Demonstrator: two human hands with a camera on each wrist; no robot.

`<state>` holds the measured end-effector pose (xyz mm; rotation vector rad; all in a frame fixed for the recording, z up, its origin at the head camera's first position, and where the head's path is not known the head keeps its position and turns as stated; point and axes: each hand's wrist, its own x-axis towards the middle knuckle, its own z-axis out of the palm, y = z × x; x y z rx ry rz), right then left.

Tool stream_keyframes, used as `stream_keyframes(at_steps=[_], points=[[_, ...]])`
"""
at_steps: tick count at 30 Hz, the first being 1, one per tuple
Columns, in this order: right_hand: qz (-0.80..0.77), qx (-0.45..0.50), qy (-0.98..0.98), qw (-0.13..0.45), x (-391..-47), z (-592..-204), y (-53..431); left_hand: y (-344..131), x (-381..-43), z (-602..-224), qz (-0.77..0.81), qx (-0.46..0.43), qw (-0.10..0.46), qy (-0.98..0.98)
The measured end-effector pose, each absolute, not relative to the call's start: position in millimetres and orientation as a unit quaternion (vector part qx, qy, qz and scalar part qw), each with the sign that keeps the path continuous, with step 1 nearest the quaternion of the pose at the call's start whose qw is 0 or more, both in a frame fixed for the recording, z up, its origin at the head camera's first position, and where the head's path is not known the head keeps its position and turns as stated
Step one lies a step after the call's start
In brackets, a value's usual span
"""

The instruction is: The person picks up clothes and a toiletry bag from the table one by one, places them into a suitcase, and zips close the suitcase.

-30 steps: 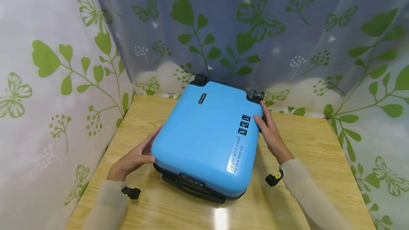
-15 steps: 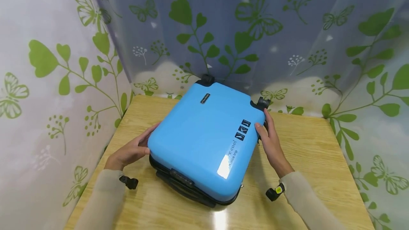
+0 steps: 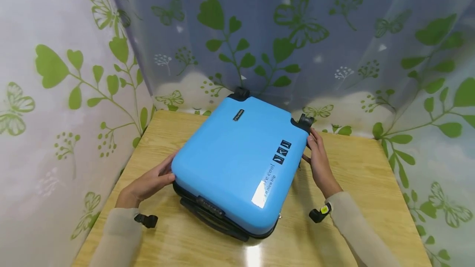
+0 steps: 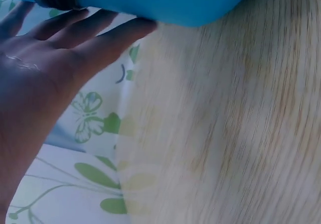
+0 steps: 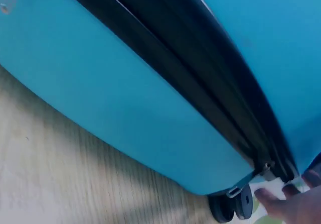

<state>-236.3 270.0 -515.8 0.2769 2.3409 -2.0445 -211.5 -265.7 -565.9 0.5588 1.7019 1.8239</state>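
Observation:
A blue hard-shell suitcase (image 3: 233,147) lies flat and slanted on the wooden table. Its black handle (image 3: 213,221) and a dark lock strip (image 3: 210,206) face the near side; black wheels (image 3: 305,122) stick out at the far end. My left hand (image 3: 150,182) touches the near left corner, its fingers extended along the shell in the left wrist view. On the far right side, by the wheel, my right hand (image 3: 320,164) rests with loosely bent fingers. The right wrist view shows the dark zipper band (image 5: 200,88) and a zipper pull (image 5: 234,192) close to those fingers.
The wooden table (image 3: 363,184) extends on both sides of the suitcase. A patterned curtain (image 3: 256,24) hangs behind the table's far edge, with similar fabric at left and right. Small black cameras are strapped at both wrists.
The suitcase has turned slightly, its near end shifting left and its wheeled end right, then stopped. My right thumb has left the top face, and that hand now sits lower along the side.

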Motion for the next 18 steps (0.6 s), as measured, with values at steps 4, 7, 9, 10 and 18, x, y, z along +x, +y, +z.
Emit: stream_keyframes(at_steps=[4, 7, 9, 10, 18], points=[[-0.667, 0.101, 0.737, 0.033, -245, -520, 275, -266, -205, -564, 0.67, 0.191, 0.301, 0.65], [-0.674, 0.094, 0.731, 0.04, -251, -523, 276, -267, -202, -564, 0.665, 0.181, 0.305, 0.657], [-0.676, 0.084, 0.731, 0.042, -253, -524, 277, -267, -200, -564, 0.664, 0.178, 0.303, 0.66], [-0.678, 0.08, 0.73, 0.043, -254, -525, 278, -267, -199, -563, 0.665, 0.178, 0.303, 0.659], [-0.679, 0.059, 0.729, 0.061, -253, -526, 281, -261, -195, -560, 0.686, 0.177, 0.321, 0.628]])
